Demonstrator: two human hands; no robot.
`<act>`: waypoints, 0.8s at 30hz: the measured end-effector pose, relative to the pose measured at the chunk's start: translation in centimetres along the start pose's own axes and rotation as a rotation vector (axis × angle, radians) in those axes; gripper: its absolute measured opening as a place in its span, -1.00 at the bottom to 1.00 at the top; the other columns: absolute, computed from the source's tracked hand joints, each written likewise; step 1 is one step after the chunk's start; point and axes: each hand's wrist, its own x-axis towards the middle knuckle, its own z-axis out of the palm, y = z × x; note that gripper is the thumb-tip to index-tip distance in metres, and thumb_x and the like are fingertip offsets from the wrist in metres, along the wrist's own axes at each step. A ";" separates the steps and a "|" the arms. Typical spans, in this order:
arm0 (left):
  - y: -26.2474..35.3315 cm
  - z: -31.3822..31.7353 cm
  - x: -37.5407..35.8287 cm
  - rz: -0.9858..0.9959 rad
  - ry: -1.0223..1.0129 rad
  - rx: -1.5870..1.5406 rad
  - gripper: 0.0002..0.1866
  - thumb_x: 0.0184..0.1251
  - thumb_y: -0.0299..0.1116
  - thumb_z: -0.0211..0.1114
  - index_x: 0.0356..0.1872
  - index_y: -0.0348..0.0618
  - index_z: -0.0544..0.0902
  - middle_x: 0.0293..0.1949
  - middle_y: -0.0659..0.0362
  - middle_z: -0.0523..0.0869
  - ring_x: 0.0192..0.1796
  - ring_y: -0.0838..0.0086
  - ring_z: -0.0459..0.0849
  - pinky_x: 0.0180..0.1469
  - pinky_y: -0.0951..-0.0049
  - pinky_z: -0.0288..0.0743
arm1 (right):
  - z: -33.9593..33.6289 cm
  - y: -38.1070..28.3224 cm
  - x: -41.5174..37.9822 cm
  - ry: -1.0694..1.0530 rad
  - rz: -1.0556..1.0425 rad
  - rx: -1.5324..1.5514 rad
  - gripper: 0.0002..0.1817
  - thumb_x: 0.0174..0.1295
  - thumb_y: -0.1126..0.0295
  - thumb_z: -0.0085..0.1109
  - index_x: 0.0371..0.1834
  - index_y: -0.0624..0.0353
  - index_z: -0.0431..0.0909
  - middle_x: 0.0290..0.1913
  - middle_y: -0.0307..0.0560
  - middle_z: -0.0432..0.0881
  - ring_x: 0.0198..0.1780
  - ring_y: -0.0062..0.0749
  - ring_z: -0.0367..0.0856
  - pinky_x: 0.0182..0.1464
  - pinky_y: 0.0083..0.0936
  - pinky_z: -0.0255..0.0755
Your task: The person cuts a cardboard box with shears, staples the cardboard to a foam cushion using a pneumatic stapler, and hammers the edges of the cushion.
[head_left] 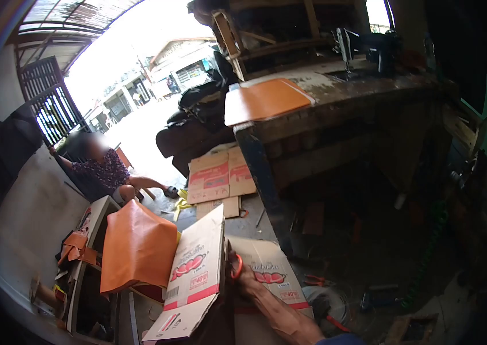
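My right hand point(249, 283) reaches in from the lower right, its fingers closed round orange-handled scissors point(237, 266). The blades are dark and hard to make out beside the cardboard's edge. Left of the scissors, a printed cardboard piece point(194, 270) with a red stripe stands tilted up. Another printed cardboard piece point(280, 283) lies partly under my right wrist. I cannot see my left hand. Close to the tilted cardboard, on its left, is an orange sheet point(140, 247) draped over something.
A person point(102, 169) sits at the left by the gate. Flattened cardboard point(214, 176) lies ahead on the floor. On the worn workbench point(335, 95) are an orange sheet point(269, 100) and a sewing machine point(364, 49). Orange-handled pliers point(318, 280) and coiled wire point(332, 305) lie at right.
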 end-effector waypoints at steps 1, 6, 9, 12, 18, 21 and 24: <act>0.5 0.0 0.6 0.000 0.025 0.002 -0.77 0.41 -0.51 0.14 -0.07 -0.35 0.71 -0.43 0.01 0.65 -0.44 0.40 0.56 -0.39 0.37 0.47 | 0.0 -0.1 0.0 -0.011 0.039 0.033 -0.44 0.56 -0.13 -0.05 0.05 0.23 0.56 -0.18 -0.14 0.60 -0.30 -0.47 0.61 -0.31 -0.37 0.56; 6.1 0.8 3.1 -0.384 0.560 -0.157 -0.75 0.50 -0.41 0.15 -0.05 -0.39 0.68 -0.36 0.03 0.66 -0.35 0.41 0.56 -0.28 0.37 0.49 | -6.5 -5.0 -10.0 0.091 -0.090 -0.125 -0.61 0.55 0.11 0.03 0.09 0.24 0.56 -0.39 -0.19 0.61 -0.51 -0.50 0.60 -0.54 -0.49 0.53; 4.2 3.4 3.1 -0.530 0.697 -0.405 -0.66 0.54 -0.26 0.21 0.00 -0.42 0.64 -0.25 0.06 0.69 -0.21 0.39 0.57 -0.12 0.34 0.50 | -17.9 -4.0 -14.0 0.591 -0.351 -1.114 -0.60 0.33 0.23 0.38 0.01 0.37 0.61 -0.30 -0.03 0.74 -0.32 -0.21 0.75 -0.31 -0.31 0.65; 5.7 4.1 5.6 -0.597 0.812 -0.823 -0.70 0.54 -0.39 0.18 0.13 -0.38 0.60 -0.03 0.00 0.74 0.03 0.28 0.66 0.19 0.23 0.50 | -25.6 -2.3 -18.1 0.986 -0.104 -1.844 -0.63 0.30 0.33 0.38 0.05 0.36 0.61 -0.31 0.13 0.76 -0.20 0.03 0.79 -0.15 -0.21 0.68; 6.7 2.4 11.4 -0.405 0.782 -0.326 -0.57 0.60 -0.20 0.13 0.05 -0.47 0.68 -0.10 -0.21 0.78 -0.07 0.09 0.77 0.00 0.29 0.58 | -5.3 -4.8 -25.3 -0.360 -0.390 -1.705 0.26 -0.02 -0.14 0.55 0.68 -0.01 -0.04 0.68 0.26 -0.13 0.66 0.41 -0.26 0.53 0.43 -0.13; 8.5 -0.7 16.2 -0.235 0.848 -0.311 -0.68 0.52 -0.38 0.18 0.08 -0.44 0.68 -0.13 -0.11 0.81 -0.10 0.23 0.78 0.00 0.28 0.59 | -4.5 -0.1 -22.9 -0.315 -0.484 -2.003 0.09 0.12 0.09 0.49 0.66 0.02 0.00 0.61 0.34 0.03 0.60 0.45 -0.03 0.52 0.20 0.13; 6.4 -2.9 20.8 -0.148 0.819 -0.421 -0.66 0.54 -0.36 0.16 0.10 -0.45 0.67 -0.09 -0.14 0.80 -0.06 0.24 0.78 0.03 0.29 0.58 | -5.0 -1.7 -19.8 -0.281 -0.422 -1.622 -0.50 0.38 0.40 0.10 0.41 0.11 0.41 0.21 0.43 0.53 0.16 0.38 0.57 0.06 -0.11 0.62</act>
